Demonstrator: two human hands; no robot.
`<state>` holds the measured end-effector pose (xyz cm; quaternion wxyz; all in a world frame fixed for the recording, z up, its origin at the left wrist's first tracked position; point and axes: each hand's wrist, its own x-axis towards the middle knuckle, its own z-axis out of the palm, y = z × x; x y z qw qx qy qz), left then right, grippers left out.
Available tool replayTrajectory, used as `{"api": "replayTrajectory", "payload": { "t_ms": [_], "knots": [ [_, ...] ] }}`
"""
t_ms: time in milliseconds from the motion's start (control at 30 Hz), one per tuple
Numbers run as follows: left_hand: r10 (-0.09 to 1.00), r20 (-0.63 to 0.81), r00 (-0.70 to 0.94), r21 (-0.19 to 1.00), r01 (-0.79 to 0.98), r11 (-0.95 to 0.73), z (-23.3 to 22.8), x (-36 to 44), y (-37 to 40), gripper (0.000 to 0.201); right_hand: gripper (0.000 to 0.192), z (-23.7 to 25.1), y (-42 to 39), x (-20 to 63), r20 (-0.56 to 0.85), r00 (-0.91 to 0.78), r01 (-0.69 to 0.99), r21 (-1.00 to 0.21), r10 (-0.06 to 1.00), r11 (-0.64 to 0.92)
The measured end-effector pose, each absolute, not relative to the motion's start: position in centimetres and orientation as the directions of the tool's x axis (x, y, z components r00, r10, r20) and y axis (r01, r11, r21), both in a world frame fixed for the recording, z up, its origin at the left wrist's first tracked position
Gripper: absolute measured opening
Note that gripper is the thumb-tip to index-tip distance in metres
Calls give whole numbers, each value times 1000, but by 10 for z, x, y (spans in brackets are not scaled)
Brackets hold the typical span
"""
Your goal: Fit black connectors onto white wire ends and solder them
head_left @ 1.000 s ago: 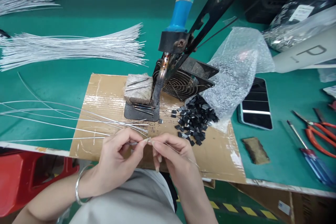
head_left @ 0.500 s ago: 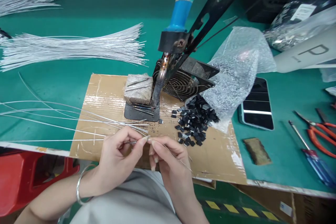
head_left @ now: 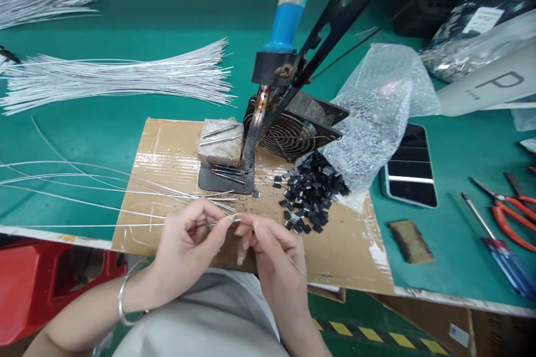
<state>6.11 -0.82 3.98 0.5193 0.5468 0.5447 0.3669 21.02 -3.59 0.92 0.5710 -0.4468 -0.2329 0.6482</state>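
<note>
My left hand (head_left: 186, 254) is closed, thumb and forefinger pinching a thin silvery wire (head_left: 138, 225) that trails off to the left. Its fingertips meet those of my right hand (head_left: 276, 262) over the front of the cardboard. My right hand is also closed, with a thin wire (head_left: 297, 266) running out past its fingers. Where the two hands meet, the small end is mostly hidden by fingertips. Just beyond them, several more wires (head_left: 180, 196) lie with their ends on the cardboard sheet (head_left: 355, 251). Small black pieces (head_left: 312, 192) are heaped to the right.
A blue-handled soldering iron (head_left: 288, 17) hangs in a stand above a grey block (head_left: 221, 142), beside a small fan (head_left: 288, 136). A wire bundle (head_left: 117, 78) lies behind. To the right are bubble wrap (head_left: 372, 117), a phone (head_left: 410, 167), a screwdriver (head_left: 502, 262) and pliers (head_left: 506, 215).
My right thumb has shifted slightly right, away from the left fingertips, and the right fingers have changed position. My left hand has hardly moved.
</note>
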Motion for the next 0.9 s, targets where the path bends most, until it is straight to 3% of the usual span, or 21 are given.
{"api": "replayTrajectory", "payload": {
  "t_ms": [200, 333, 400, 467, 533, 633, 767, 900],
  "knots": [
    [979, -63, 194, 912, 409, -23, 39, 54, -10, 13, 28, 10, -33, 221, -253, 99, -517, -839, 962, -167],
    [906, 162, 392, 681, 620, -390, 49, 45, -2, 11, 46, 9, -27, 249, -240, 317, -444, -893, 918, -80],
    [843, 170, 511, 570, 646, -507, 51, 42, 3, 14, 51, 6, -24, 266, -218, 452, -377, -926, 865, -36],
    [817, 132, 562, 560, 637, -529, 50, 41, 7, 15, 54, 2, -22, 280, -190, 548, -319, -948, 814, -6],
    [825, 127, 551, 622, 604, -499, 44, 40, 10, 13, 56, -3, -23, 287, -168, 588, -282, -959, 791, 5],
    [846, 211, 490, 674, 554, -489, 30, 42, 11, 9, 55, -8, -26, 288, -137, 593, -220, -975, 794, -3],
    [841, 308, 446, 602, 593, -535, 16, 43, 7, 10, 59, -13, -29, 284, -80, 582, -146, -989, 809, 6],
    [818, 339, 465, 557, 601, -573, 18, 38, 3, 19, 62, -11, -29, 285, -101, 580, -184, -983, 809, 9]
  ]
}}
